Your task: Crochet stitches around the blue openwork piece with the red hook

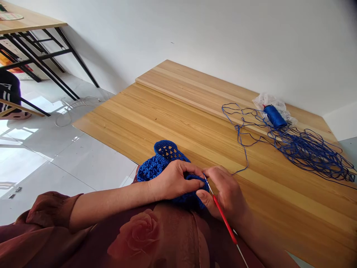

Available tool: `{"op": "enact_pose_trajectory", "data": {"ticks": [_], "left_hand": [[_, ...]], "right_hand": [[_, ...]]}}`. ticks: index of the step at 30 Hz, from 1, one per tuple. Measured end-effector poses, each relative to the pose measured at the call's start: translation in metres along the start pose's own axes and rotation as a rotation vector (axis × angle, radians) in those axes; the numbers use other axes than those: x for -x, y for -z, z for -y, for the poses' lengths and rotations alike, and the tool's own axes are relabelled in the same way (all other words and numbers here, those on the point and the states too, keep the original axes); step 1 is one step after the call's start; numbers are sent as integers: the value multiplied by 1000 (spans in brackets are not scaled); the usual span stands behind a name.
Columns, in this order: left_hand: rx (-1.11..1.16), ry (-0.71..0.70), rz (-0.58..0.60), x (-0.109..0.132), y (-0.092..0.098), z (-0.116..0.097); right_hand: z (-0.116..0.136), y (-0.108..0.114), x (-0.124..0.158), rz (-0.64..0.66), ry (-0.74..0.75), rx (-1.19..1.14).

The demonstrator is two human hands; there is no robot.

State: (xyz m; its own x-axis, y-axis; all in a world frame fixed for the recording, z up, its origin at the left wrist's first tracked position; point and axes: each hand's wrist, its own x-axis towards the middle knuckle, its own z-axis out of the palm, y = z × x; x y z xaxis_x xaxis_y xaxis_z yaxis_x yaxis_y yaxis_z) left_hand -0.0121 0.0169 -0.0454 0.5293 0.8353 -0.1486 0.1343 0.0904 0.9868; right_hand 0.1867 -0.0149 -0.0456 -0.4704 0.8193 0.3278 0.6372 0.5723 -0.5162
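Note:
A blue crocheted piece (156, 165) with an openwork pattern lies partly on the table's near edge and partly in my lap. My left hand (178, 180) pinches its edge between thumb and fingers. In my right hand (225, 190) is a crochet hook (223, 214) with a red handle, its metal tip at the blue edge beside my left fingertips. The hook slants down toward my lap. Blue yarn (247, 158) runs from beyond my right hand across the table. My hands hide part of the piece, and the exact stitch at the tip is hard to make out.
The wooden table (167, 111) meets a white wall. At its right stand a blue yarn spool (275, 116), a crumpled clear plastic bag (269, 99) and a loose heap of yarn (312, 152). Left, another table (36, 20) has black legs; a person's leg (9, 89) shows below it.

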Motion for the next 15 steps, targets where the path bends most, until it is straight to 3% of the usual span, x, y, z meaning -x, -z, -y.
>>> {"op": "enact_pose_trajectory", "data": {"ticks": [7,15], "left_hand": [[-6,-6,-36,0,2,0],[-45,7,-59,0,3,-1]], "right_hand": [[4,13,13,-140,183,247],[0,-1,14,-167,137,212]]}}
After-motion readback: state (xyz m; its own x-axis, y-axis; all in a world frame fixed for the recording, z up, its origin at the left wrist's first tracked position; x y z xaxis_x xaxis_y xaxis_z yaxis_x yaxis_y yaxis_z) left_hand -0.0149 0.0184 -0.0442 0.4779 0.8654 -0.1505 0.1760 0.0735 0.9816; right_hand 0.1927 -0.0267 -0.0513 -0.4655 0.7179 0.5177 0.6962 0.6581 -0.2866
